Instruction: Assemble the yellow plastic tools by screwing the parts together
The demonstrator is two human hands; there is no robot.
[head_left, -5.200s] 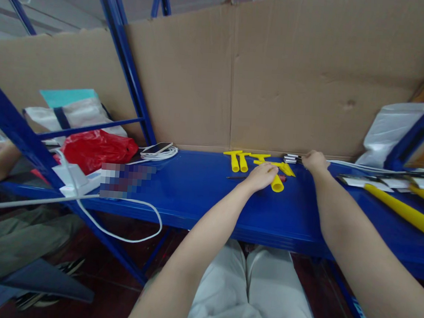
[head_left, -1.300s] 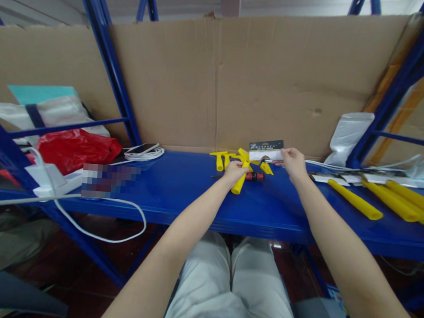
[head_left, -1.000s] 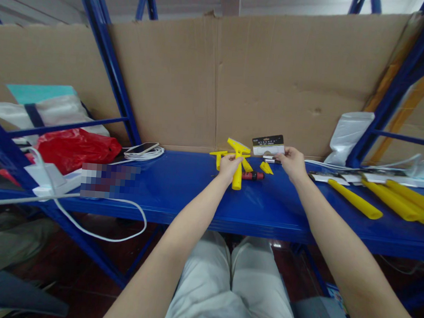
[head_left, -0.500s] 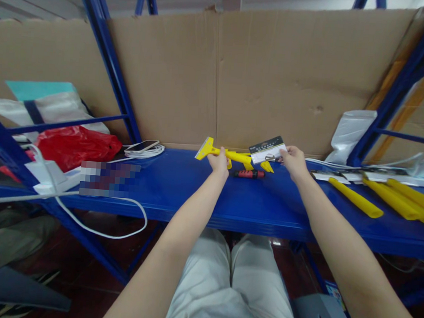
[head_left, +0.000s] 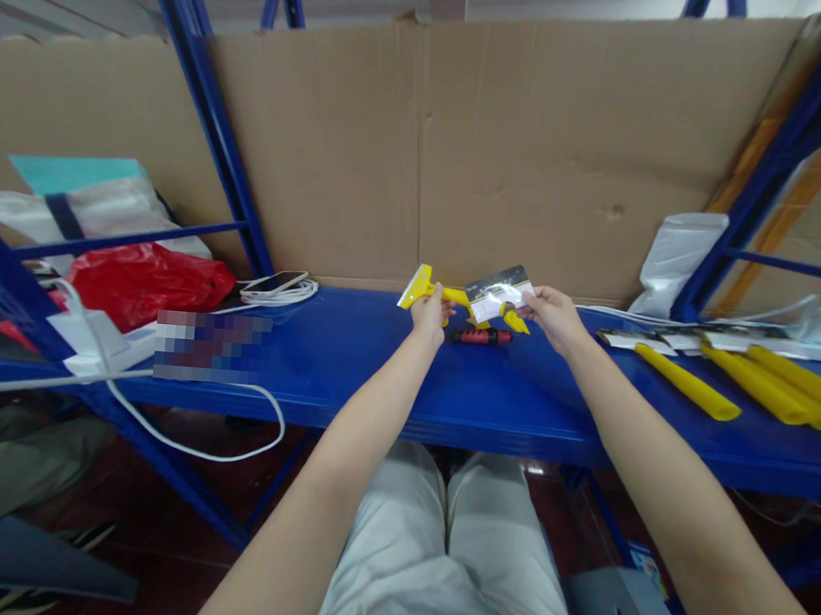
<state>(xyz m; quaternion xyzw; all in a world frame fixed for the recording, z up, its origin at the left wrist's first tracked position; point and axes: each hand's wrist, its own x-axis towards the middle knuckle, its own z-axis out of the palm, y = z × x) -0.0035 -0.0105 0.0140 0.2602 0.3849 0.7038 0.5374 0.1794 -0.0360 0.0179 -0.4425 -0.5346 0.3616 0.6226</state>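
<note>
Yellow scraper (head_left: 417, 285) in the left hand (head_left: 430, 313), raised just above the blue shelf (head_left: 377, 371), its wide head pointing left and its handle running toward the right hand (head_left: 550, 311). The far end of the handle meets the black-and-white card packet (head_left: 501, 293); whether it lies inside or behind the packet cannot be told. The hands are apart: the left is closed around the scraper near its head, while the right pinches the packet at its right edge, holding it tilted. Glare hides part of the packet's face. Between the hands and slightly nearer the person, a red-and-black tool (head_left: 483, 336) lies on the shelf. A small yellow piece (head_left: 515, 322) shows just left of the right hand, under the packet. Well to the right of the right hand lie several yellow handles (head_left: 689, 382) with black-and-white cards (head_left: 639, 343) at their far ends; a whitish pouch (head_left: 680, 262) leans behind them. Well to the left of the left hand, a phone (head_left: 277, 285) rests on a coiled white cable (head_left: 305, 292), and farther left sits a red plastic bag (head_left: 149, 277). Beyond both hands stands a cardboard panel (head_left: 535, 166).
</note>
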